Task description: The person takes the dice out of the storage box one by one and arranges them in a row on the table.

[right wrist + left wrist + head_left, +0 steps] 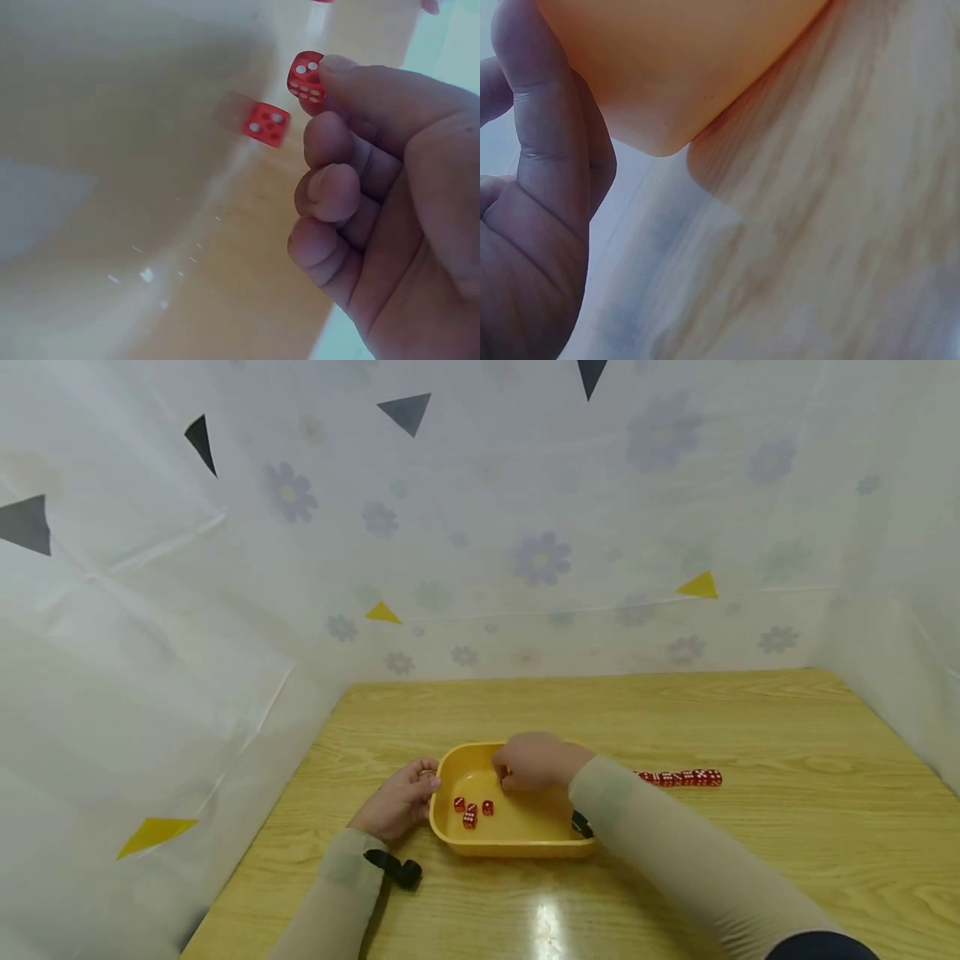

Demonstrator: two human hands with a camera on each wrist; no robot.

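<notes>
Pinching one red die (306, 76) between thumb and fingertips (352, 75), the right hand (534, 762) is held low inside the yellow tray (517, 843); its other fingers are curled in. A second die (266, 124) is seen just beside it, blurred, near the tray wall; whether it is resting or falling cannot be told. Three more dice (471, 810) lie on the tray floor toward the left. A row of dice (681, 777) is lined up on the table (750, 718), right of the tray. The tray's left rim is gripped by the left hand (399, 797), fingers curled round the wall.

Risks, as judged: the pinch is only at the fingertips, so the die could be dropped or could roll on the slick tray; a sleeve sweep could scatter the row; the tray could slide if the left grip slackens.

No brand, label or writing can be read; only white pips on the dice.
</notes>
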